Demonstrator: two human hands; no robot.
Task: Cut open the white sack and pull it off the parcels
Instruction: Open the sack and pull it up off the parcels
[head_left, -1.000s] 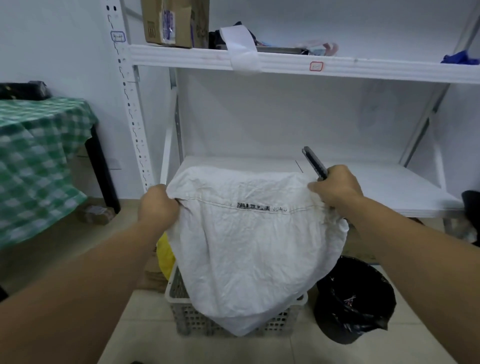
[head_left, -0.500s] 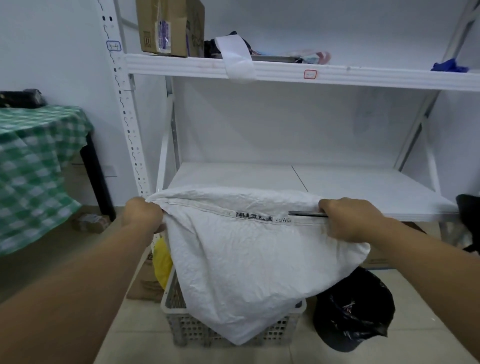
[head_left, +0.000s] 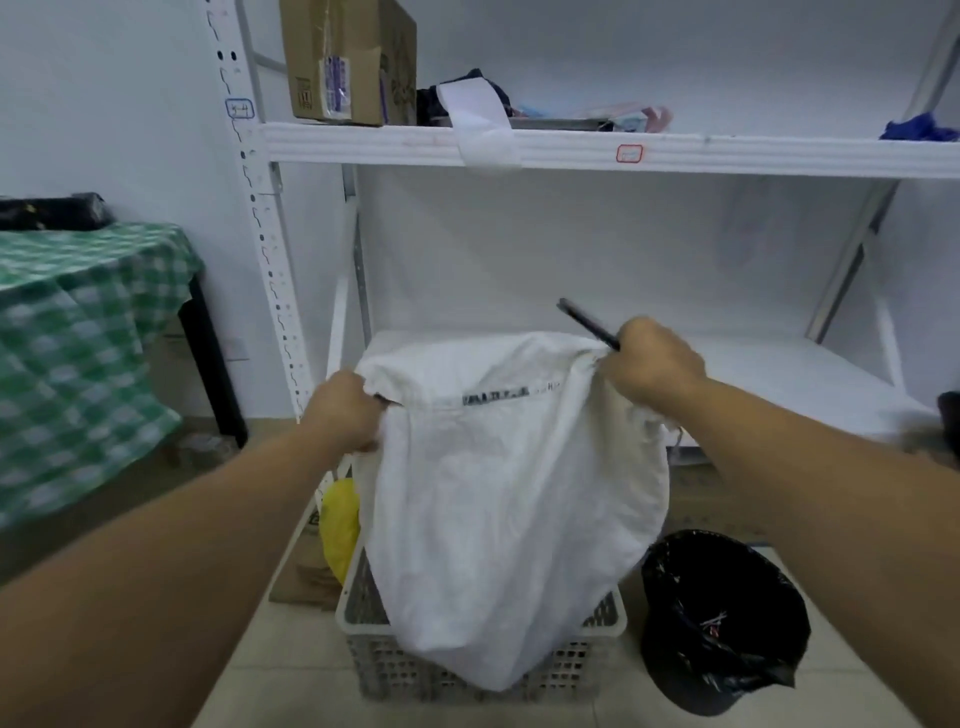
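Note:
The white sack (head_left: 511, 499) hangs limp in front of me over a grey slotted crate (head_left: 467, 670) on the floor. My left hand (head_left: 345, 413) grips the sack's top left corner. My right hand (head_left: 649, 364) clutches the bunched top right corner and also holds a thin dark blade tool (head_left: 587, 323), which sticks up and to the left. A black printed line runs along the sack's stitched seam. No parcels show; the sack covers the crate's inside.
White metal shelving (head_left: 571, 148) stands right behind the sack, its low shelf (head_left: 779, 379) at hand height. A black-lined bin (head_left: 722, 618) sits right of the crate, a yellow bag (head_left: 340, 525) and cardboard to its left. A green checked table (head_left: 78, 322) stands at far left.
Both hands lifted the sack and drew closer together, bunching its top edge. The blade, lying flat along the seam half a second ago, points up-left again.

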